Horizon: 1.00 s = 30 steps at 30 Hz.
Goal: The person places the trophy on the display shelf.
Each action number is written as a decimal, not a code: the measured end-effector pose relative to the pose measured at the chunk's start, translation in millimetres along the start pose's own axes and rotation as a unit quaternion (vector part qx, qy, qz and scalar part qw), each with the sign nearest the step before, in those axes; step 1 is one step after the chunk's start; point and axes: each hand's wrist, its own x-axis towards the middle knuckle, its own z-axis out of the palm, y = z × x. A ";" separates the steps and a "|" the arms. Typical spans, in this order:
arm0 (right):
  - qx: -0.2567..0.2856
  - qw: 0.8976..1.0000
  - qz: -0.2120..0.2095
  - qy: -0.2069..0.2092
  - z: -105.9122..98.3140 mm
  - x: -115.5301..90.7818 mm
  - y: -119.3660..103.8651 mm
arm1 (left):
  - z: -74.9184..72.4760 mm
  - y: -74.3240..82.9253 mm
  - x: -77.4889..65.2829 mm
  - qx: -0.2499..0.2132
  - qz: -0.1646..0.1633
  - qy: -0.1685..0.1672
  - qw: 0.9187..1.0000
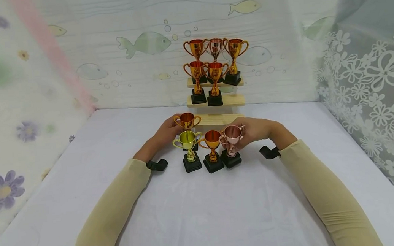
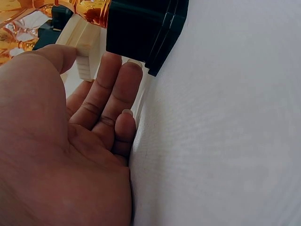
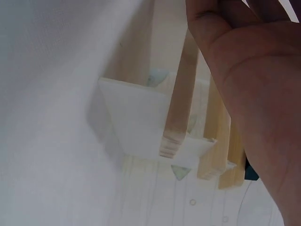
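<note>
On the white table stand a yellow-gold trophy [image 1: 188, 140], an orange-gold trophy [image 1: 212, 139] and a rose-gold trophy [image 1: 232, 135], all on black bases. Behind the yellow-gold one is another orange-gold trophy [image 1: 187, 120], its base partly hidden. My left hand [image 1: 170, 131] is at that rear trophy's left side. In the left wrist view, its fingers [image 2: 113, 89] stretch out beside a black base [image 2: 141, 33], while the thumb lies near a plank end. My right hand [image 1: 252, 129] holds the rose-gold trophy from behind, by its stem; the right wrist view leaves the trophy out.
Behind the hands is a stepped wooden rack [image 1: 222, 119] with white side panels [image 3: 136, 117]. Several trophies [image 1: 215, 72] stand on its two upper steps. A fish-patterned curtain [image 1: 151, 42] hangs behind, with flowered lace [image 1: 368, 73] on the right.
</note>
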 end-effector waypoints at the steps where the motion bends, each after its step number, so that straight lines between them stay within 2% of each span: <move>1: -0.001 1.000 -0.001 0.003 -0.8 -0.4 -0.2 | -0.1 0.2 0.1 0.000 0.000 -0.001 1.000; 7: -0.004 1.000 0.003 0.022 -4.7 -3.9 -2.1 | -1.5 3.9 -1.1 0.001 0.001 -0.009 1.000; 12: -0.002 1.000 0.000 0.031 -6.7 -5.1 0.3 | -1.4 1.8 -0.1 -0.004 -0.003 -0.005 1.000; 13: 0.000 0.999 -0.002 0.033 -6.9 -5.5 0.6 | -1.0 -2.6 1.8 -0.004 -0.001 -0.002 1.000; 21: 0.051 0.998 -0.032 0.028 -8.1 -6.3 -1.9 | -1.1 -1.0 0.7 0.000 0.000 -0.006 1.000; 26: 0.059 0.996 -0.039 0.046 -10.3 -6.5 0.9 | -0.9 -0.8 0.8 0.010 0.006 -0.007 1.000; 30: 0.056 0.995 -0.026 0.075 -12.4 -7.4 2.6 | -0.9 -0.7 0.8 0.006 0.004 -0.007 1.000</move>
